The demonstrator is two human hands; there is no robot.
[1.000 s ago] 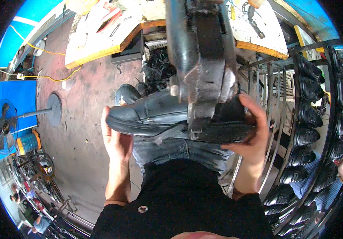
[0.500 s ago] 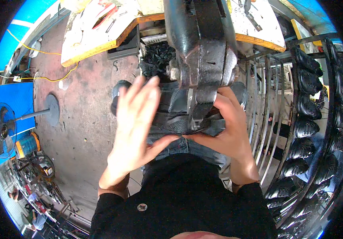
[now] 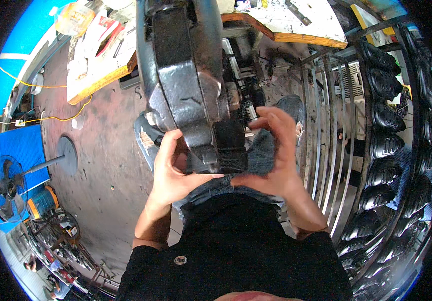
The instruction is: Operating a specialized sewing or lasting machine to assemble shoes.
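A heavy dark machine head [image 3: 180,95] with worn metal edges hangs over my lap and covers much of the work. Below its tip lies a black shoe upper [image 3: 233,163], mostly hidden. My left hand [image 3: 168,168] curls around its left side, the thumb stretched along the near edge and the other fingertips partly behind the machine. On the other side, my right hand [image 3: 282,160] forms a wide curve, fingers bent and thumb apart, with nothing visible between them. Its thumb tip is close to the near edge of the black upper.
A rack [image 3: 366,175] holding several black shoes stands at my right. White-topped worktables with wooden edges [image 3: 100,80] lie ahead. At the left are a standing fan [image 3: 9,183] and a yellow cable [image 3: 83,106]. People [image 3: 57,288] are at the far lower left.
The machine head appears further left in the view. My left hand has come down from spread fingers to curl at the black upper. My right hand has drawn away from the metal tip.
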